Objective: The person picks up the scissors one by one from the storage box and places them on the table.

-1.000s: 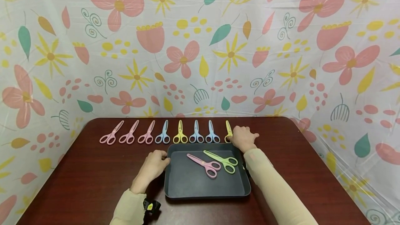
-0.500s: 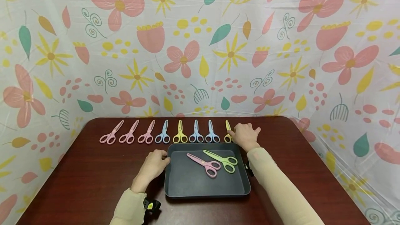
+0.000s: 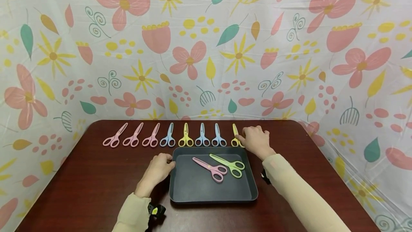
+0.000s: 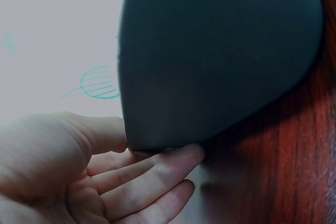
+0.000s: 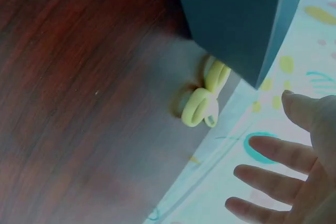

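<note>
A dark grey tray (image 3: 193, 192) sits on the table; my left hand (image 3: 157, 172) grips its left edge. In the left wrist view, the thumb meets the rim of the tray (image 4: 210, 66) and the fingers lie along its outer side. My right hand (image 3: 257, 140), fingers spread, is beside the rightmost yellow scissors (image 3: 235, 131). The right wrist view shows a gap between that hand (image 5: 294, 166) and the handles of the yellow scissors (image 5: 197, 106), which rest on the table. Inside the tray lie pink scissors (image 3: 210, 168) and green scissors (image 3: 228, 164).
Behind the tray, a row of scissors runs leftward: blue scissors (image 3: 218, 136), more blue and yellow ones, then pink scissors (image 3: 115, 137) at the far left. The brown table (image 3: 96, 185) ends against a flower-patterned curtain (image 3: 206, 46).
My right hand has shifted rightward, off the rightmost yellow scissors, so more of their handles shows. The left hand and the tray have stayed in place.
</note>
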### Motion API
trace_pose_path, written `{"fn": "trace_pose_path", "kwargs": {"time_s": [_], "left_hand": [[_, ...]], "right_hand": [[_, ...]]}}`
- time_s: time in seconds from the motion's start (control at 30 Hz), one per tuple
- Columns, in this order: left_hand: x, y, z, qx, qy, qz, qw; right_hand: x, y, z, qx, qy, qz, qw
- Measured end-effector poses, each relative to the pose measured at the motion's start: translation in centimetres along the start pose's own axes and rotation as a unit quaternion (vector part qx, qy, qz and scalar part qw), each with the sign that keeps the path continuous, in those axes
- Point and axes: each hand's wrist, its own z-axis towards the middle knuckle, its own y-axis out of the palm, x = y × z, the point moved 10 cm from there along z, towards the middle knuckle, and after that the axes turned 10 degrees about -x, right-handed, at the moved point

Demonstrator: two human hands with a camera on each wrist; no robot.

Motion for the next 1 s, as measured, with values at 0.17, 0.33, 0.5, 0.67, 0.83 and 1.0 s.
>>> {"fn": "trace_pose_path", "kwargs": {"time_s": [0.17, 0.33, 0.5, 0.67, 0.83, 1.0], "left_hand": [[0.0, 0.0, 0.0, -0.001, 0.002, 0.001, 1.0000], [0.0, 0.0, 0.0, -0.001, 0.002, -0.001, 1.0000], [0.0, 0.0, 0.0, -0.001, 0.001, -0.002, 1.0000], [-0.1, 0.0, -0.1, -0.004, -0.002, -0.005, 1.0000], [-0.1, 0.0, 0.0, -0.005, -0.006, -0.007, 0.9999], [-0.2, 0.0, 0.1, -0.007, -0.007, -0.010, 0.9999]], "right_hand": [[-1.0, -0.5, -1.1, 0.010, -0.019, -0.010, 1.000], [-2.0, -0.9, -2.1, 0.019, -0.041, -0.015, 0.999], [-2.8, -1.1, -3.1, 0.027, -0.061, -0.022, 0.998], [-3.8, -1.5, -4.2, 0.052, -0.088, -0.034, 0.994], [-4.9, -1.3, -5.4, 0.065, -0.116, -0.049, 0.990], [-6.0, -1.1, -6.5, 0.072, -0.142, -0.055, 0.986]]}}
